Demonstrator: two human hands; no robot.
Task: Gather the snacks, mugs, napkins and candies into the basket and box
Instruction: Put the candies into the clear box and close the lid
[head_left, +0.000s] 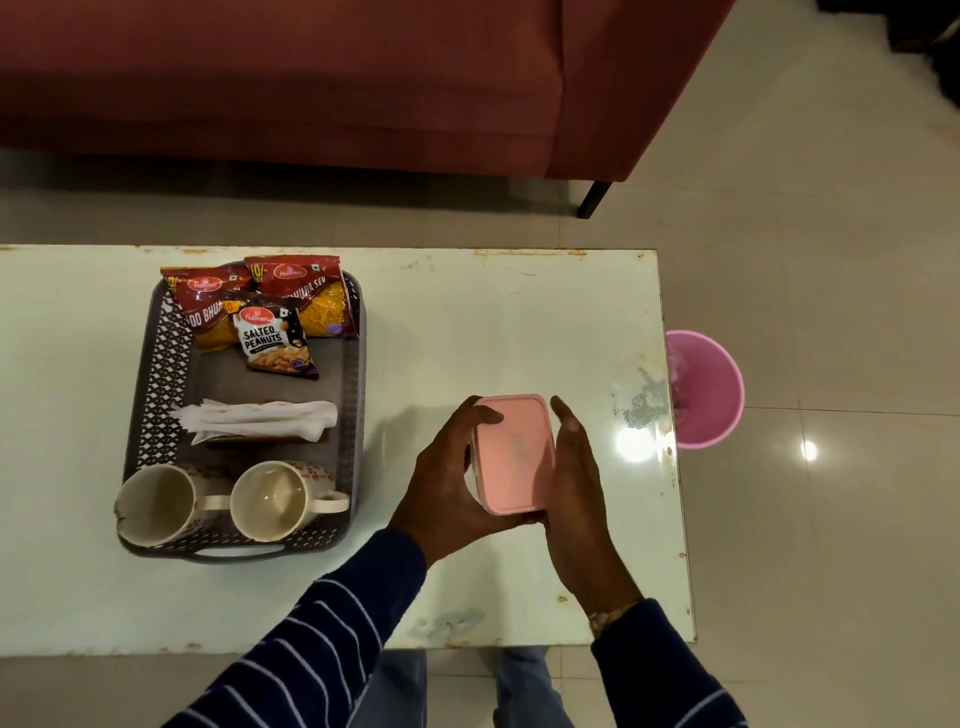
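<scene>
I find the dark perforated plastic basket (156, 395) near the table's left end already loaded: snack packets (270, 312) at its far side, white napkins (260, 421) mid-basket, two cream mugs (218, 501) nearest. Toward the right edge, my left hand (447, 493) and right hand (582, 499) clamp the pink-lidded rectangular box (514, 452) from both sides, seemingly pressing its lid closed.
</scene>
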